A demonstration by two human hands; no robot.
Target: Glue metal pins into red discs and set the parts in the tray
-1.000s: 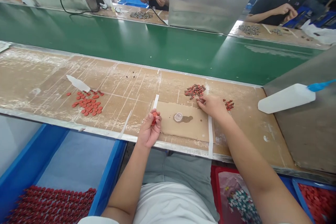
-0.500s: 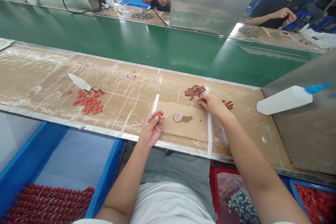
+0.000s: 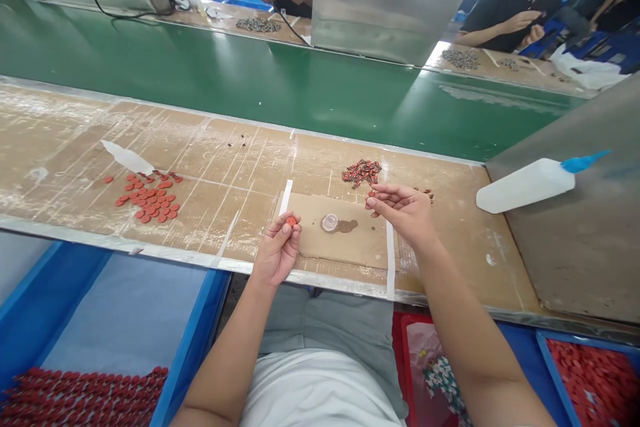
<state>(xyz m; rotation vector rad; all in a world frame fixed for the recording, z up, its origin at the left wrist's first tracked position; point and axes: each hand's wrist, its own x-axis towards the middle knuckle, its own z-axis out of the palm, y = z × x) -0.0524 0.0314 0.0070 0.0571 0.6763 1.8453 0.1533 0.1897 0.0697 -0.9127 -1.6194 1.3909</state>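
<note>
A red disc (image 3: 291, 221) is sitting pinched in the left hand (image 3: 278, 250); the right hand (image 3: 403, 212), nearer the small red parts (image 3: 361, 173), is pinching a tiny red piece (image 3: 371, 194).

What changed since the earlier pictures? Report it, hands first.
The right hand has lifted from the work surface and now pinches a small red piece near the heap of small red parts. The left hand still holds the red disc; the heap stays where it was.
</note>
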